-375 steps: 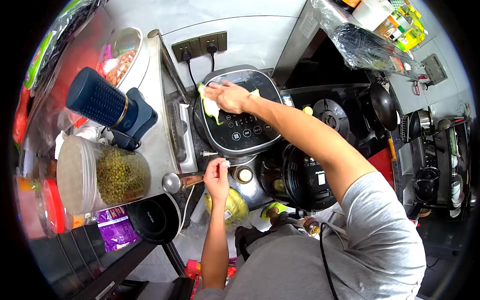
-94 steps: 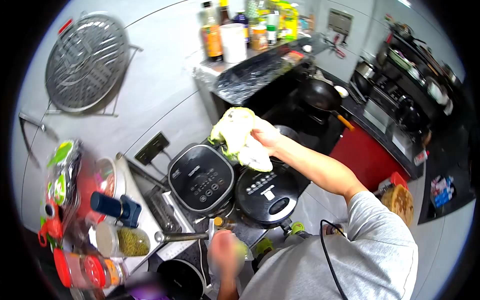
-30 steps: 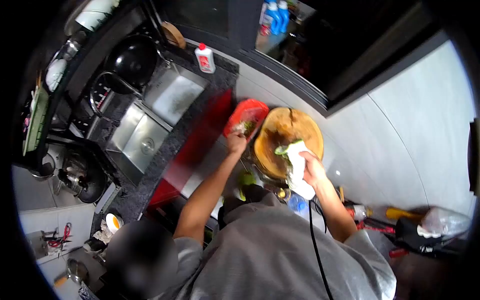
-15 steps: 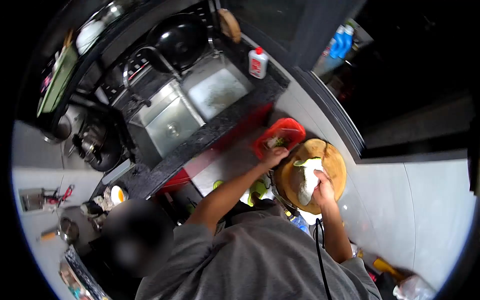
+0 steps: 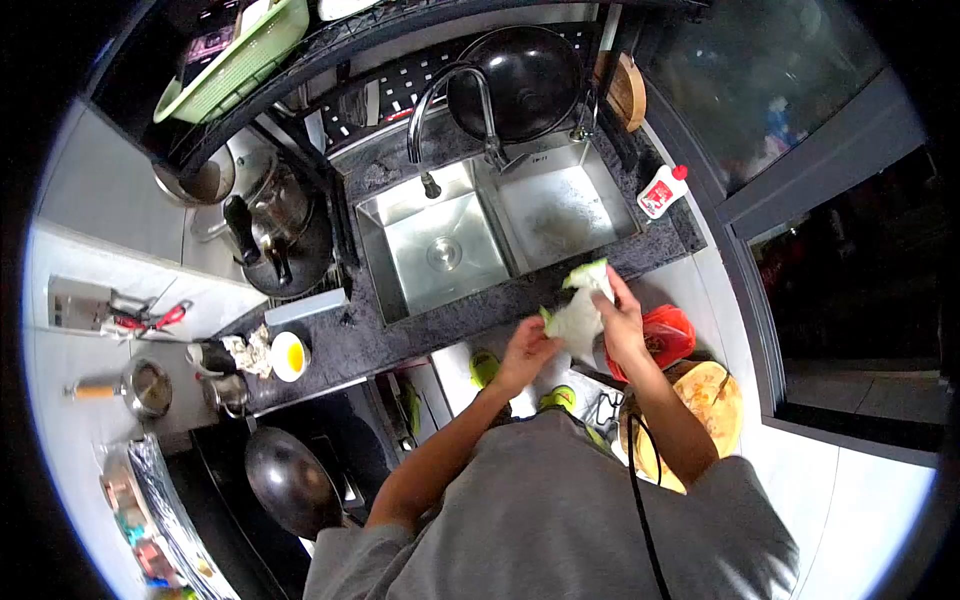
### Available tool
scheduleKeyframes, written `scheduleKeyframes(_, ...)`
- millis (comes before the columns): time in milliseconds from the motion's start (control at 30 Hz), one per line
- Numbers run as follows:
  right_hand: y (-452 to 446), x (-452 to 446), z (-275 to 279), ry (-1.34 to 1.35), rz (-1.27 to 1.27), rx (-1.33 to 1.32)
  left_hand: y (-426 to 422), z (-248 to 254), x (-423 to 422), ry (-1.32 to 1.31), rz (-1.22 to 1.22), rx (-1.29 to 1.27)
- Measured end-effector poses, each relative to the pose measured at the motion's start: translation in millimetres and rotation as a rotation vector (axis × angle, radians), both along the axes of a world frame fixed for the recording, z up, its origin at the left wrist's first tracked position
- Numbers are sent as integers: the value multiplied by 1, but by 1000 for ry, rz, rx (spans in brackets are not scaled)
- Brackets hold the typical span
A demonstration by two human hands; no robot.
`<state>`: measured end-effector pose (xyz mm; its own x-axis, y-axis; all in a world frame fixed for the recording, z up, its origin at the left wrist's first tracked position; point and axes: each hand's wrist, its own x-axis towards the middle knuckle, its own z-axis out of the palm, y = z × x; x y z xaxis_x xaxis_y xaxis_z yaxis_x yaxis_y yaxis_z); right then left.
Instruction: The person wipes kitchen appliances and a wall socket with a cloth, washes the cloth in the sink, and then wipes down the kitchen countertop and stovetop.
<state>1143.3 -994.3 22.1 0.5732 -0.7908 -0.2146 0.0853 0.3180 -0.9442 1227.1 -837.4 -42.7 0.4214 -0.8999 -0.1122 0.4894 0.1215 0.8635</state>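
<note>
Cloth (image 5: pixel 578 318) up in the air here, white with green edges, hanging in loose folds between the two hands, just over the front edge of the desk and in front of the sink!

Biggest thing on show is that desk (image 5: pixel 350 362), dark and speckled, running across the view. Set into it is the double sink (image 5: pixel 498 235), bright metal, one basin beside the other, with a drain visible in the left one. Off to the lower left, a dark wok (image 5: pixel 290 482) is on the black stove; another, the black wok (image 5: pixel 525 80), leans behind the sink. Down on the right there's the round wooden chopping block (image 5: pixel 708 405), and right beside it the red bin (image 5: pixel 675 335), partly hidden by the right forearm.

Over to the hands! The right hand (image 5: pixel 622 320) is clamped on the cloth, fingers and thumb closed on its upper right part. The left hand (image 5: pixel 530 352) has its fingertips at the cloth's left edge; whether they pinch it, I cannot tell.

Smaller pieces: the white bottle (image 5: pixel 660 192) with a red cap tilts near the sink's right end, and at the desk's left end sits a white bowl (image 5: pixel 290 356) with something yellow inside.
</note>
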Motion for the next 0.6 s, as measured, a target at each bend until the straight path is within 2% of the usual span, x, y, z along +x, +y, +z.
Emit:
scheduleKeyframes(100, -15, 58, 12, -130, -166, -184, 19, 9, 52, -24, 97, 130)
scheduleKeyframes(167, -49, 90, -20, 47, -270, -425, 31, 2, 71, -64, 144, 169)
scheduleKeyframes(267, -90, 117, -54, 513, -14, -335, 45, -4, 86, -31, 142, 264)
scheduleKeyframes(300, -97, 120, -57, 775, 98, -360, 51, -8, 86, -29, 152, 304)
scheduleKeyframes(333, -103, 126, -67, 925, 160, -422, 57, -10, 85, -40, 147, 332)
scheduleKeyframes(433, -122, 135, -105, 888, 254, -546, 68, 2, 87, -43, 119, 442)
scheduleKeyframes(500, -136, 142, -109, 863, 486, -532, 73, 13, 88, -19, 102, 473)
scheduleKeyframes(533, -166, 143, -192, 818, 520, -509, 79, -4, 88, -119, 93, 602)
scheduleKeyframes(567, -195, 143, -273, 774, 553, -484, 83, -4, 88, -112, 85, 594)
scheduleKeyframes(600, -194, 153, -260, 913, 647, -535, 87, -9, 84, -83, 138, 615)
